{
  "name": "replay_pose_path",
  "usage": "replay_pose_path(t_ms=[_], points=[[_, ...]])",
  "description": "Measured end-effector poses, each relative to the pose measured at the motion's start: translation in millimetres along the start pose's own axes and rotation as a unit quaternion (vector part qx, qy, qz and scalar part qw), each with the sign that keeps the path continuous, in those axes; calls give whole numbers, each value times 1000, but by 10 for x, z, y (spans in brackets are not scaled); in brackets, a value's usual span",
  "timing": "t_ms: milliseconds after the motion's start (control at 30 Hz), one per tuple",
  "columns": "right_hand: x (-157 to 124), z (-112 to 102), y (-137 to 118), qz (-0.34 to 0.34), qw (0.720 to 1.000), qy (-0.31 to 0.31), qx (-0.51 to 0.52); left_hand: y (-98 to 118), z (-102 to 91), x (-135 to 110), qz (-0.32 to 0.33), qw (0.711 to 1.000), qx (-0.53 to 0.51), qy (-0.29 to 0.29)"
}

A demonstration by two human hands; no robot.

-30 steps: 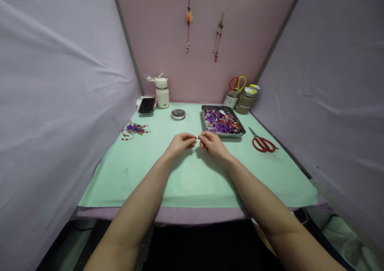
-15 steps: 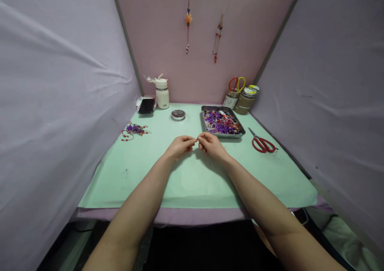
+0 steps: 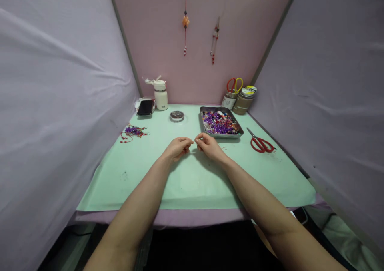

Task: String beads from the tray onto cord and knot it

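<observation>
My left hand [image 3: 179, 147] is closed in a pinch above the middle of the green table cover [image 3: 204, 191]. Facing it across a small gap, my right hand [image 3: 207, 145] pinches too, thumb against forefinger. Whatever sits between the fingertips is too small to make out. Just beyond my right hand stands a metal tray [image 3: 222, 135] of purple, red and clear beads [image 3: 214, 123], with a tangle of thin cord on top. Red-handled scissors [image 3: 261, 143] lie to the right of the tray, blades pointing away.
Strung purple beads with red cords [image 3: 134, 131] lie at the left edge. Along the back are a phone [image 3: 145, 107], a white bottle [image 3: 161, 97], a round clear case [image 3: 177, 116], a can with scissors [image 3: 229, 101] and a jar [image 3: 242, 103]. Beaded strings [image 3: 185, 21] hang on the pink wall.
My fingertips, together before, are now slightly apart. The whole view has shifted a little; objects on the table appear to lie where they were.
</observation>
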State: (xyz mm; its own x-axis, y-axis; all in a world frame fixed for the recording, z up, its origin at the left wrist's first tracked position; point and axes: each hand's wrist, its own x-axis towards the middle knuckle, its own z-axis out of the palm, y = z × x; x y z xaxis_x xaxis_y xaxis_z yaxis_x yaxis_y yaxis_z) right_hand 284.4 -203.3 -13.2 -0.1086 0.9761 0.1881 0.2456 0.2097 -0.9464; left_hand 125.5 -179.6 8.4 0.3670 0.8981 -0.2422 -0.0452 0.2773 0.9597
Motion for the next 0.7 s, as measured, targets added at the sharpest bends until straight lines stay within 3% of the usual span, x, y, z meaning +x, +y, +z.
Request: replay_pose_path(t_ms=[267,467,700], points=[[-32,20,-18,-70,996,-11,-48,-41,-46,95,-42,994,-104,15],[-10,22,47,-69,994,29,-78,-46,-65,117,-76,986,-149,-6],[-12,20,41,-68,994,34,-75,-6,-88,113,-129,970,-201,-44]])
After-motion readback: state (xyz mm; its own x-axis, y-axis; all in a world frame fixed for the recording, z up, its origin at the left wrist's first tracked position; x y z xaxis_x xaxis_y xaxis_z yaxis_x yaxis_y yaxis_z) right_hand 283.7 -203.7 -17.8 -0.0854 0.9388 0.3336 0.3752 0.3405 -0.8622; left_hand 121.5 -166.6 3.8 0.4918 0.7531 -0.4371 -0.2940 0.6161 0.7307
